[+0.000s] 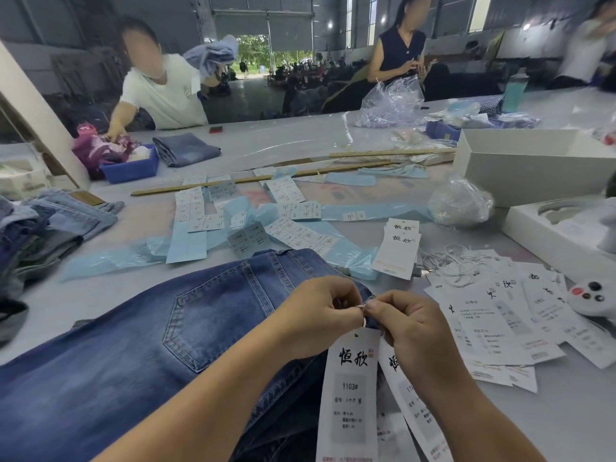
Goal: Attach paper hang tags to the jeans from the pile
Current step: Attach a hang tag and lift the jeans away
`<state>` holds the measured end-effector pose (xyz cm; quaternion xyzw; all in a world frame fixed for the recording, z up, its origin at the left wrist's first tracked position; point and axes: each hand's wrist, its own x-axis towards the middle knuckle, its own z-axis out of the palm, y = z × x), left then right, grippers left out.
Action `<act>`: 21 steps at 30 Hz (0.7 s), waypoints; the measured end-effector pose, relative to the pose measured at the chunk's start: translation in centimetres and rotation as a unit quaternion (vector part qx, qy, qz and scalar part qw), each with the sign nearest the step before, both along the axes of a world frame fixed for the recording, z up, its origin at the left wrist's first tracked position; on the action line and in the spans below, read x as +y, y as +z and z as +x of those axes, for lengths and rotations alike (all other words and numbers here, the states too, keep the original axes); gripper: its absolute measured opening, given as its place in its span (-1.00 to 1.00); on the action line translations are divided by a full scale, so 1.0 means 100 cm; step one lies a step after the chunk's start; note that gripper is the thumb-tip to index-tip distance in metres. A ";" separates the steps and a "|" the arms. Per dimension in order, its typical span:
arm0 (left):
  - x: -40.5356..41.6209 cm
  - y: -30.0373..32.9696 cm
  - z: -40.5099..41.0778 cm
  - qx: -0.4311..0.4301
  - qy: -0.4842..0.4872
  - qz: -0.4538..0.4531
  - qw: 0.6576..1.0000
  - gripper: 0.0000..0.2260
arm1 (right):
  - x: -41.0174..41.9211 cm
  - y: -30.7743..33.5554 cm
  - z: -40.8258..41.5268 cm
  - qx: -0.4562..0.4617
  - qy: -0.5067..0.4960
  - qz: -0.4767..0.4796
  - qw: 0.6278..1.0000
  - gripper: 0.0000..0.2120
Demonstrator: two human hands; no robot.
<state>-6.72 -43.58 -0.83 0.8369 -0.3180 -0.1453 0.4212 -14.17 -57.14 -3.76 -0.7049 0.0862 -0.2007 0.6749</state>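
Observation:
A pair of blue jeans [140, 328] lies flat on the table in front of me, back pocket up, waistband to the right. My left hand [316, 311] and my right hand [405, 323] meet at the waistband, both pinching a thin white tag string [364, 315] between fingertips. From the string hang white paper hang tags [350, 388] with black characters and "1103#"; a second tag [410, 405] sits partly behind my right wrist.
Loose hang tags [500, 318] and white strings [456, 261] lie at the right. Sticker sheets on blue backing [233, 215] cover the middle. A jeans pile [50, 225] sits left, white boxes [533, 165] right. Two people work across the table.

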 end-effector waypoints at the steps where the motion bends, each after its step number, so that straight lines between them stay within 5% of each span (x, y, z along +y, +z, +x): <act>1: 0.001 0.001 0.001 0.012 -0.004 -0.001 1.000 -0.84 | 0.001 -0.001 0.000 0.001 -0.001 0.000 1.000 -0.76; 21: 0.009 -0.003 0.009 0.186 -0.025 -0.138 0.972 -0.90 | 0.008 -0.004 0.001 -0.001 -0.015 -0.002 1.000 -0.75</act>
